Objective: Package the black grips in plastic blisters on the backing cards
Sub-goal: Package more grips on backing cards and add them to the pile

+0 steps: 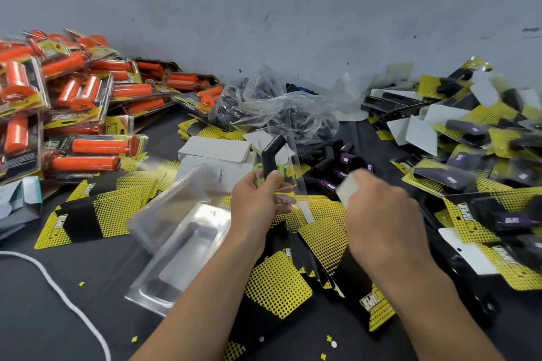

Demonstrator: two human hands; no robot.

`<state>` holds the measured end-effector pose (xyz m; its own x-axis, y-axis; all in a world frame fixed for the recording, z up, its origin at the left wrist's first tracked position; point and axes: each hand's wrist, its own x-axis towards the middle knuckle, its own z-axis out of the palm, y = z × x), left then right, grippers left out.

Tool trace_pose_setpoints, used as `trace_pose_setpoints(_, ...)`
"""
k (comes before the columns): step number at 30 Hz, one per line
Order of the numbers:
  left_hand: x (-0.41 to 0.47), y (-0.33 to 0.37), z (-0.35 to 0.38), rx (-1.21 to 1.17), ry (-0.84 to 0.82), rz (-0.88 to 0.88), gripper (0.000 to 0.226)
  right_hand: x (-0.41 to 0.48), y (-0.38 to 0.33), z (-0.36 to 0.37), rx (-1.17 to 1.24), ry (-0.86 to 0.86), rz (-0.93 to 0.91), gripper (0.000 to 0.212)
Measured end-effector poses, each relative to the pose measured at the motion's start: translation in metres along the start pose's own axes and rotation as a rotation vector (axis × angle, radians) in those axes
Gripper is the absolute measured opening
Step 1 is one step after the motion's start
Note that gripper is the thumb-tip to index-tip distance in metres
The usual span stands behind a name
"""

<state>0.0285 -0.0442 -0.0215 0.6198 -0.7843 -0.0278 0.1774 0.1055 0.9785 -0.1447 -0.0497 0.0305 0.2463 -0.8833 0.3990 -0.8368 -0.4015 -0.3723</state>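
The left hand (pixel 258 199) and right hand (pixel 384 214) are bare, forearms likewise.

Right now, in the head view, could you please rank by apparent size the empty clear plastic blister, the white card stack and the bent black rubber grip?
1. Empty clear plastic blister, nearest the camera.
2. White card stack.
3. Bent black rubber grip, partly hidden by left hand.

Yellow-and-black dotted backing cards (pixel 277 287), orange packaged grips (pixel 99 146), black grip (pixel 271 155)
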Motion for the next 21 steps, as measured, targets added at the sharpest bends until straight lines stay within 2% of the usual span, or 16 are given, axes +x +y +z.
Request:
trace_pose_setpoints(2, -0.001, 0.001, 0.001, 0.031, -0.007, 0.045, 0.008, 0.001, 0.000, -0.003, 0.393, 0.268, -0.038, 0.017)
trace_pose_setpoints(3, -0.002, 0.001, 0.002, 0.038, -0.010, 0.061, 0.004, 0.001, 0.000, -0.001, 0.549, 0.324, -0.043, 0.015)
trace_pose_setpoints(4, -0.003, 0.001, 0.004, 0.035, -0.013, 0.068, 0.004, 0.001, -0.001, 0.002, 0.675, 0.300, -0.009, 0.016)
trace_pose_setpoints(6, -0.005, 0.001, 0.005, 0.002, -0.023, 0.049, 0.005, 0.001, -0.005, 0.015, 0.837, 0.064, 0.156, 0.014)
trace_pose_setpoints(8, -0.006, 0.002, 0.005, -0.053, -0.032, 0.014, 0.015, 0.001, -0.006, 0.030, 0.816, -0.201, 0.281, 0.007)
trace_pose_setpoints(9, -0.006, 0.003, 0.005, -0.087, -0.045, 0.003, 0.015, 0.000, -0.007, 0.036, 0.782, -0.285, 0.301, 0.010)
trace_pose_setpoints(12, -0.009, 0.006, 0.004, -0.183, -0.090, -0.017, 0.012, -0.002, -0.009, 0.045, 0.830, -0.397, 0.299, 0.008)
trace_pose_setpoints(14, -0.010, 0.007, 0.004, -0.197, -0.096, -0.021, 0.013, -0.001, -0.007, 0.045, 0.869, -0.407, 0.295, 0.001)
trace_pose_setpoints(21, -0.007, 0.003, 0.005, -0.087, -0.090, -0.019, 0.013, 0.003, 0.005, 0.049, 0.742, -0.125, 0.292, 0.023)
